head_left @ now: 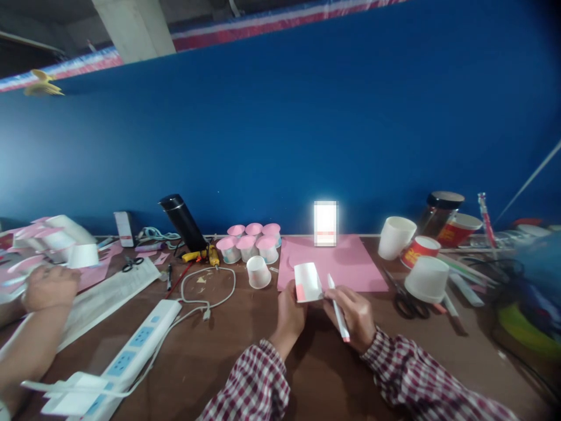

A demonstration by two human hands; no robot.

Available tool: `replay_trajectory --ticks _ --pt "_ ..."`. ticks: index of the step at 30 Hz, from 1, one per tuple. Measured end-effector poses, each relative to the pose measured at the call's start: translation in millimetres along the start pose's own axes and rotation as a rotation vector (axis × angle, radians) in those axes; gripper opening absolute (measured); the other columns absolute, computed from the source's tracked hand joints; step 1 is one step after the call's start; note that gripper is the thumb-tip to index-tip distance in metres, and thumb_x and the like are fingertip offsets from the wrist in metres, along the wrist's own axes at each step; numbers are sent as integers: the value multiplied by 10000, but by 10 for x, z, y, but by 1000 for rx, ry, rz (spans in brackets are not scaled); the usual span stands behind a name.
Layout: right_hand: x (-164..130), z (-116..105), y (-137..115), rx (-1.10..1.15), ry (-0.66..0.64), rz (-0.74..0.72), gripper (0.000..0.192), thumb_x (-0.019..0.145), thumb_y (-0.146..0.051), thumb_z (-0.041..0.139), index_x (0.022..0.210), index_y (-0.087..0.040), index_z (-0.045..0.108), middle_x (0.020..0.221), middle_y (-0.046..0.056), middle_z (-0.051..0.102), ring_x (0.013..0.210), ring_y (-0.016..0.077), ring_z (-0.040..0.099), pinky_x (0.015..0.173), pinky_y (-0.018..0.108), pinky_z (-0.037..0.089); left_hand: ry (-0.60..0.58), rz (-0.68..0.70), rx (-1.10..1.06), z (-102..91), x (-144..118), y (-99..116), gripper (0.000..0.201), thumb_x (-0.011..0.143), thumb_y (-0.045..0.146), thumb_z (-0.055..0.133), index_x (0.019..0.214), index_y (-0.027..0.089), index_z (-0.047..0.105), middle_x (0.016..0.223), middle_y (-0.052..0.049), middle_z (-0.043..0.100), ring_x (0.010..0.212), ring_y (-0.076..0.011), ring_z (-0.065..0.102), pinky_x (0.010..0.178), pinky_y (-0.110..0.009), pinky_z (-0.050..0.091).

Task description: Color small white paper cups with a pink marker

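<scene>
My left hand (291, 316) is closed around a white paper cup (310, 279) tipped on its side, with a pink patch at its lower left. My right hand (354, 313) grips a white marker (339, 318) with a reddish end pointing down toward me. The fingertips of that hand are close to the cup's right edge; whether they touch it I cannot tell. Behind both hands lies a pink sheet (350, 263). Just left of the sheet stands a single white paper cup (258, 273), in front of several pink-topped cups (248, 248).
At right are upturned and standing paper cups (427, 279), scissors (407, 301), markers (467, 289) and a dark-lidded jar (442, 210). To the left lie a power strip (131, 356), a cable and a glue gun (213, 255). A co-worker's hand (50, 287) rests by stacked cups. A bright phone screen (326, 223) stands behind.
</scene>
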State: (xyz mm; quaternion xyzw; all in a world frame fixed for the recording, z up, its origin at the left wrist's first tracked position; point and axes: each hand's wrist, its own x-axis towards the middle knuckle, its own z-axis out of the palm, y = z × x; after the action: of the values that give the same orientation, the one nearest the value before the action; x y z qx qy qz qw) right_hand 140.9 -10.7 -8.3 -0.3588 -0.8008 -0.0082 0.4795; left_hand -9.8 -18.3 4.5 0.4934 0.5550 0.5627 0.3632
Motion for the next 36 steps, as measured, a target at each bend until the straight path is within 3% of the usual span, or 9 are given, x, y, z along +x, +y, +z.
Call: replay_trajectory --ticks 7,14,19,23,27,32,36 --pt "14 3 -8 88 13 58 88 833 -122 573 865 -200 597 742 28 637 663 157 623 604 250 487 -83 -21 -126 33 -10 1 60 686 138 567 629 139 548 532 26 527 489 -82 439 463 -194 354" --pt "70 -23 -157 252 151 118 170 809 -126 620 957 -199 581 781 32 659 653 142 641 603 236 515 -16 -27 -207 65 23 -54 160 724 314 592 693 165 546 557 22 542 493 -99 478 448 -206 382" --pt "66 -91 -267 378 141 174 136 874 -114 510 967 -198 562 726 11 649 609 128 635 592 227 524 33 -15 -163 41 31 26 96 695 215 575 774 160 573 560 38 541 466 -83 456 422 -187 358" --pt "59 -119 -216 347 96 99 246 876 -127 506 1099 -196 582 712 5 648 593 131 624 579 238 513 -7 58 -41 -47 72 -90 159 645 84 537 780 156 583 532 54 523 470 -79 449 447 -182 356" --pt "59 -112 -175 253 110 96 176 863 -150 527 993 -202 633 852 51 685 777 192 653 711 305 522 -50 134 18 -90 107 -190 333 550 -8 519 831 142 615 686 18 629 611 -108 528 557 -197 414" --pt "61 -96 -226 262 120 222 96 872 -187 514 926 -186 594 770 34 639 650 155 614 601 257 505 -61 32 66 -64 108 -181 287 582 16 498 816 133 616 657 11 620 605 -119 528 543 -203 401" --pt "72 -116 -271 262 84 180 43 863 -192 524 879 -191 564 720 18 610 606 139 592 568 242 491 -92 79 53 -76 96 -191 251 616 47 524 833 144 604 682 8 618 623 -121 528 565 -209 406"
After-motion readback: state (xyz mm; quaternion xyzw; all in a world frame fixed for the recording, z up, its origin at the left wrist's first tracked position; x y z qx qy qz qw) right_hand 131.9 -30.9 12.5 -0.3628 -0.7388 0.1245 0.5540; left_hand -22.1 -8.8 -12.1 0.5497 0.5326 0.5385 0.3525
